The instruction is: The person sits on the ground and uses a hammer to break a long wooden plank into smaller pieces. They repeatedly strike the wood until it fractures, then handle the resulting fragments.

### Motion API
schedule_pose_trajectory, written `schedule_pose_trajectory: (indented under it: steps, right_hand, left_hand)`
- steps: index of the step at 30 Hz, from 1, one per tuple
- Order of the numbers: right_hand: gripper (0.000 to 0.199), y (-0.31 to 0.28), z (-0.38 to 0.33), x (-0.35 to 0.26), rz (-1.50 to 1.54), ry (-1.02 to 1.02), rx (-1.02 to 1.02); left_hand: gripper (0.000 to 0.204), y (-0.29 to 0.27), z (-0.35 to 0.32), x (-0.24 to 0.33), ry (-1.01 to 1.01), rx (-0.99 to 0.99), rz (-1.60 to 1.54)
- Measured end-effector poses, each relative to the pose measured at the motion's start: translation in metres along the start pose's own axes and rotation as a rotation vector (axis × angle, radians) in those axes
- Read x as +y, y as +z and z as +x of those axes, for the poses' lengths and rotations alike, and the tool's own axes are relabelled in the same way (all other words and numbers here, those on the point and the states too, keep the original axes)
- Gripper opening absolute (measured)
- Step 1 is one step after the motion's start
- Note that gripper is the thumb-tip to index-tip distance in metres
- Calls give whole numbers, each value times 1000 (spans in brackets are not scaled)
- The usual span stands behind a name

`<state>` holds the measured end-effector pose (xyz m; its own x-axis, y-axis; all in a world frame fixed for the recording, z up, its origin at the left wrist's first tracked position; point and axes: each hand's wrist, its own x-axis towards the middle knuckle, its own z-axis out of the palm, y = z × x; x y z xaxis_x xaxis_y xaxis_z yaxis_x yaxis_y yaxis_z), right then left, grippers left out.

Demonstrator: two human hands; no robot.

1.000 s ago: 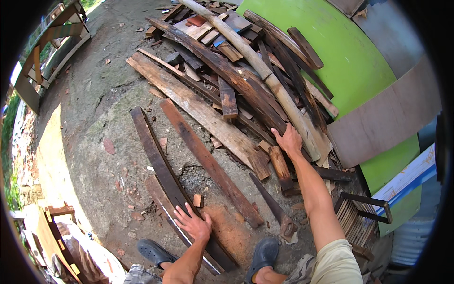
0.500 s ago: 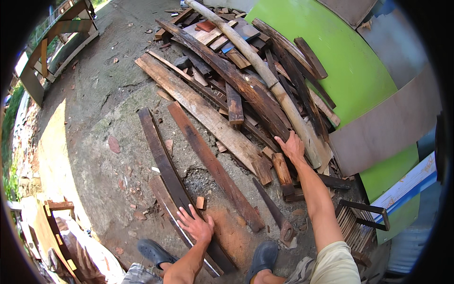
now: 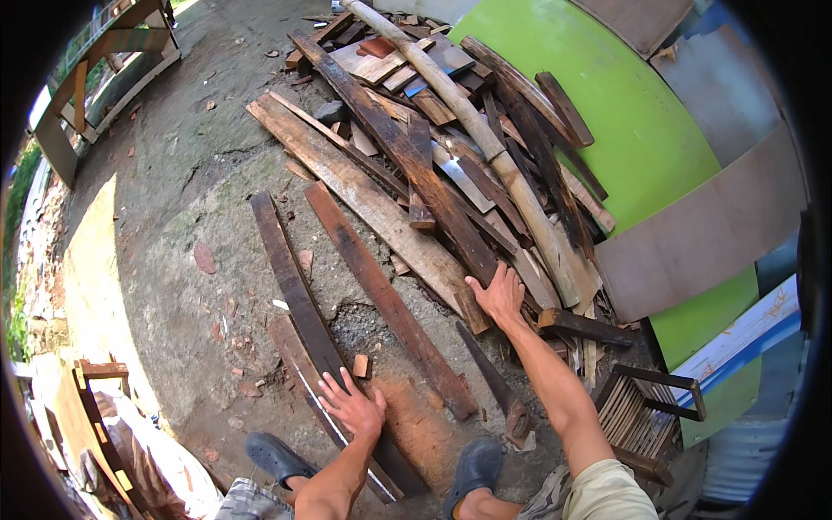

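Note:
My left hand [image 3: 354, 406] lies flat with fingers spread on a dark plank [image 3: 303, 299] on the ground. Beside that plank is a brown board [image 3: 293, 347] with a white strip along it. Reaching to the pile, my right hand [image 3: 503, 295] grips the near end of a long, dark, weathered wooden beam [image 3: 407, 160]; its fingertips are partly hidden. Between my arms lie a reddish-brown plank [image 3: 381, 299], a small wood block [image 3: 362, 366] and a handsaw [image 3: 492, 374], all untouched.
A heap of scrap wood with a bamboo pole [image 3: 459, 100] rises ahead, against green sheet panels [image 3: 624, 113]. A wide worn board [image 3: 364, 208] edges the pile. At the right is a slatted wooden frame [image 3: 637, 412]; a white sack [image 3: 147, 451] sits lower left.
My right hand has shifted left with the near end of the dark beam, uncovering lighter wood in the pile. My left hand stays on its plank.

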<state>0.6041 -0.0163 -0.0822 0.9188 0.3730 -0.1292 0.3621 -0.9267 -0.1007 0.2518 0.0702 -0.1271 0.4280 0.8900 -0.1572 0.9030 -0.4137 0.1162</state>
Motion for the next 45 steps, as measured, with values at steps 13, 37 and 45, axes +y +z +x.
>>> schedule_pose_trajectory:
  steps: [13,37,45]
  right_hand:
    - [84,13,-10,-14,20,5,152]
    - [50,-8,-33,-41,1066,87,-886]
    - [60,30,-67,-84,576,-128,-110]
  left_hand:
    - [92,2,1,0,10,42,3]
    - [96,0,2,-2,-5,69,13]
    - [92,1,0,1,-3,54,2]
